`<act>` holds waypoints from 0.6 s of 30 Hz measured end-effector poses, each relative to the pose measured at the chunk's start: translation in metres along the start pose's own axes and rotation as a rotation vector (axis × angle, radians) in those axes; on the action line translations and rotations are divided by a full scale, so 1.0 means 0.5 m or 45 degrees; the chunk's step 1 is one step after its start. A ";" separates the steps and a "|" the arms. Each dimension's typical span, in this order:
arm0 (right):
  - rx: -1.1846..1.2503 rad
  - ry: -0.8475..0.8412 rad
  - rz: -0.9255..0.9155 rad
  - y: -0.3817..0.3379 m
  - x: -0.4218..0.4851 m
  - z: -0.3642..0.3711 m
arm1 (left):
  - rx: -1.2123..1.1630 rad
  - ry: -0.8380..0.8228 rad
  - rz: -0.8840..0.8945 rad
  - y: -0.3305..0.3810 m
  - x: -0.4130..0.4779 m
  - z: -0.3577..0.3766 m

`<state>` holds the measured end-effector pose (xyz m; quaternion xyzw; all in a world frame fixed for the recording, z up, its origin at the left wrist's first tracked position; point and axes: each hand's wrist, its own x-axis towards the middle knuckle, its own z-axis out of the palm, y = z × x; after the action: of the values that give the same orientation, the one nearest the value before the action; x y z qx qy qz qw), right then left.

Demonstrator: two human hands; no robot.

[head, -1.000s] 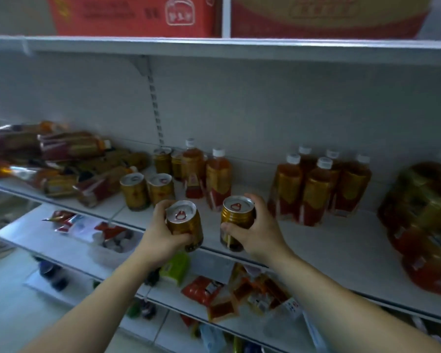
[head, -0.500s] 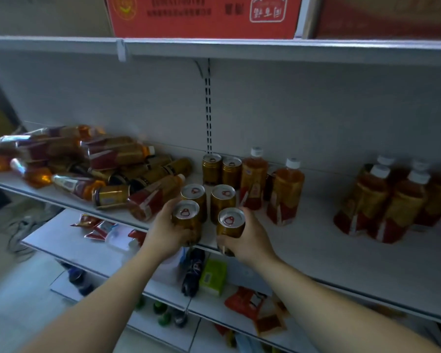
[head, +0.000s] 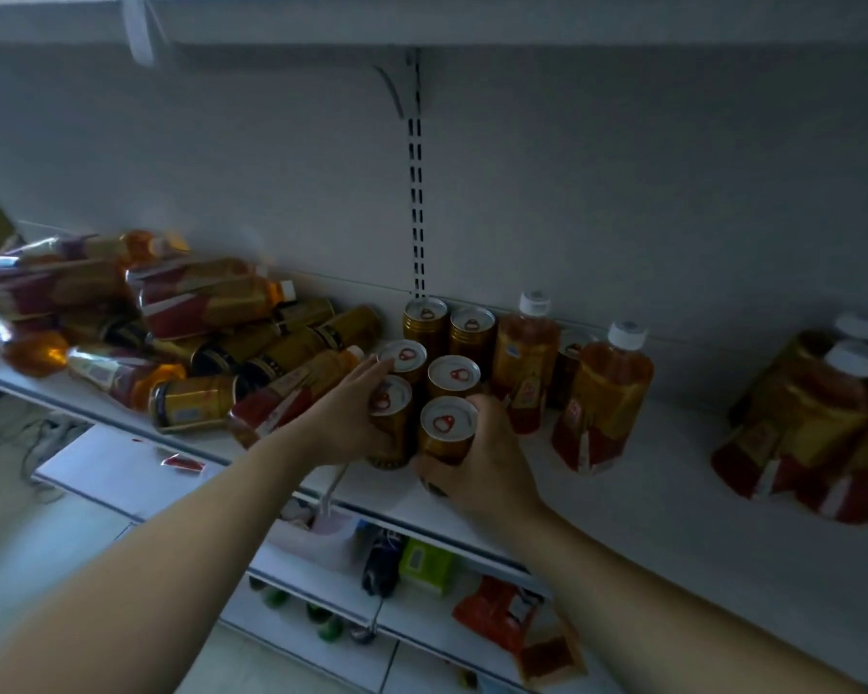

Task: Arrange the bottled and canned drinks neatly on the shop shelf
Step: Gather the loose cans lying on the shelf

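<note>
Gold cans with silver lids stand in two short rows on the white shelf (head: 647, 498), and we have one in each grip. Our left grip (head: 344, 418) is curled round the side of the left front can (head: 391, 423), its fingertips reaching the can just behind. Our right grip (head: 482, 458) wraps the right front can (head: 447, 428) from the right and from below. The two held cans sit side by side, touching or nearly so. We cannot tell whether the right one's base rests on the shelf. Directly behind them are four more upright cans (head: 453, 375) in pairs. Two upright bottles (head: 524, 363) of amber drink stand just to the right. To the left lies a heap of toppled bottles and cans (head: 171, 333).
</note>
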<state>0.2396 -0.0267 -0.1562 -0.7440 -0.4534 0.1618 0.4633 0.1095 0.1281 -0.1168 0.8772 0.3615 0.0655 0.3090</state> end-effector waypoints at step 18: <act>-0.278 0.389 0.194 -0.068 0.039 0.000 | 0.366 -0.320 0.395 0.001 0.107 -0.083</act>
<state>0.2322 -0.0052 -0.1244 -0.8379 -0.3352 0.0315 0.4296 0.1348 0.1846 -0.0889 0.9584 0.1869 -0.0496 0.2099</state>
